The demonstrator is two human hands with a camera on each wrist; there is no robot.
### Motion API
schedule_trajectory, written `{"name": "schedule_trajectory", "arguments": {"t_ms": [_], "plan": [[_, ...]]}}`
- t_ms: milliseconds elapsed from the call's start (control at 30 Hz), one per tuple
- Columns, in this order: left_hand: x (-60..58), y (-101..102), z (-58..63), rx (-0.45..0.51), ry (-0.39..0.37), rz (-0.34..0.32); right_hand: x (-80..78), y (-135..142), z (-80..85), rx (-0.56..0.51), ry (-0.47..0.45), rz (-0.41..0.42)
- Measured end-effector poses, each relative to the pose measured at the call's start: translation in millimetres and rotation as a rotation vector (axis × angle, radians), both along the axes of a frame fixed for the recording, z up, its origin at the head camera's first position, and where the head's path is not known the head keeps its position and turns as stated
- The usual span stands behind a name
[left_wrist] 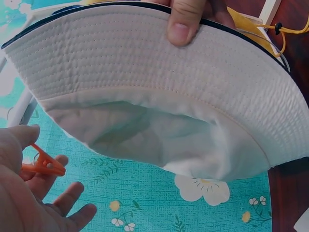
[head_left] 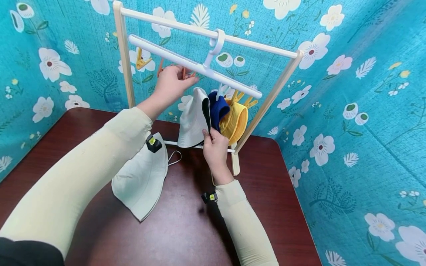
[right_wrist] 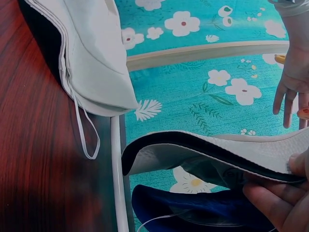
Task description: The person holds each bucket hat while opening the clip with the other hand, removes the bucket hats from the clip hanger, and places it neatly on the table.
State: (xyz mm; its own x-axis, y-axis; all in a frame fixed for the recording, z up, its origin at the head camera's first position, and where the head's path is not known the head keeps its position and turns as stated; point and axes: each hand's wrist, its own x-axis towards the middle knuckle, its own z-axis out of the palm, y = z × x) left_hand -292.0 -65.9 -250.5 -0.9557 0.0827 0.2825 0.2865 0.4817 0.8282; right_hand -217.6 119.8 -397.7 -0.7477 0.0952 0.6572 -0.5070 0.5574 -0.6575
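Note:
My right hand (head_left: 216,147) pinches the brim of a white bucket hat (head_left: 193,120) with a dark lining, thumb outside and fingers inside. The right wrist view shows the same dark-edged brim (right_wrist: 193,140). My left hand (head_left: 171,83) is raised under the white hanger bar, pinching an orange clothespin (left_wrist: 46,164) between thumb and forefinger; its other fingers are spread. In the left wrist view, that clothespin is apart from the hat. A blue hat (head_left: 217,109) and a yellow hat (head_left: 236,120) hang to the right, beside the white one.
A white hanger (head_left: 173,57) hangs tilted from a wooden rack (head_left: 121,55). Yellow clothespins (head_left: 142,61) hang at its left end and also at its right. Another pale hat (head_left: 141,181) with a cord lies on the brown table (head_left: 186,229). Flowered cloth surrounds the table.

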Motion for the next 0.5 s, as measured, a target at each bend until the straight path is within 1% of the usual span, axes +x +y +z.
{"name": "schedule_trajectory", "arguments": {"t_ms": [200,300,500], "plan": [[2.9,-7,-5.7,-0.009,-0.058,-0.01,0.8,1,0.3,-0.007,0.017,0.007],[4.1,-12,-10.0,-0.017,-0.059,-0.018,1.0,2,-0.1,-0.01,0.025,0.01],[6.1,-20,-18.5,-0.048,-0.035,-0.009,1.8,2,0.3,-0.011,0.031,0.019]]}}
